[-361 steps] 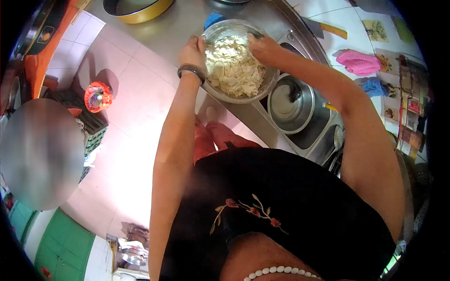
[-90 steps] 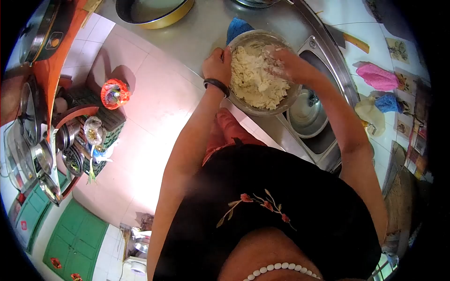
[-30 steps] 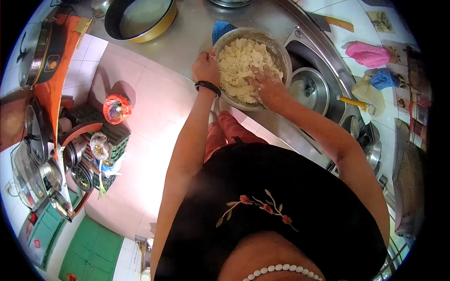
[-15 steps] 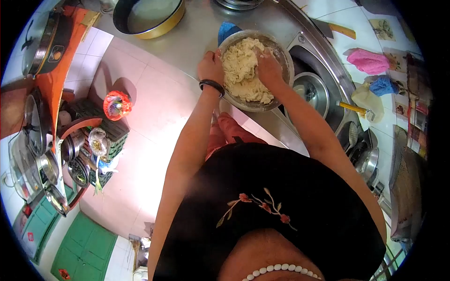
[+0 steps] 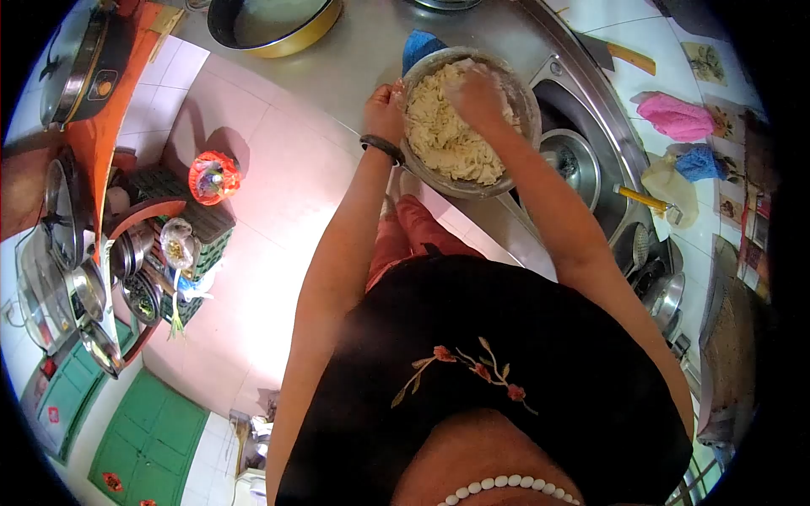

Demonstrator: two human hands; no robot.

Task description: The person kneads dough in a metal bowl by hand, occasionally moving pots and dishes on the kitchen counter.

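A metal bowl (image 5: 527,101) stands on the steel counter (image 5: 363,51), beside the sink. Lumpy pale dough (image 5: 447,139) fills much of it. My left hand (image 5: 386,111) is closed on the bowl's left rim, with a dark bracelet at the wrist. Inside the bowl, my right hand (image 5: 477,97) is on the upper part of the dough; it is blurred, and its fingers are partly hidden. A blue cloth (image 5: 420,49) lies against the bowl's upper left edge.
In the sink (image 5: 612,160) sits a metal basin (image 5: 591,173). A yellow-rimmed pan (image 5: 295,38) is at the upper left of the counter. Beyond the sink lie a cleaver (image 5: 631,57), a pink cloth (image 5: 675,116), a blue rag (image 5: 699,163) and a yellow-handled peeler (image 5: 645,198).
My right hand has moved over the dough towards the bowl's upper part. My left hand stays at the rim. The whole view has shifted slightly.
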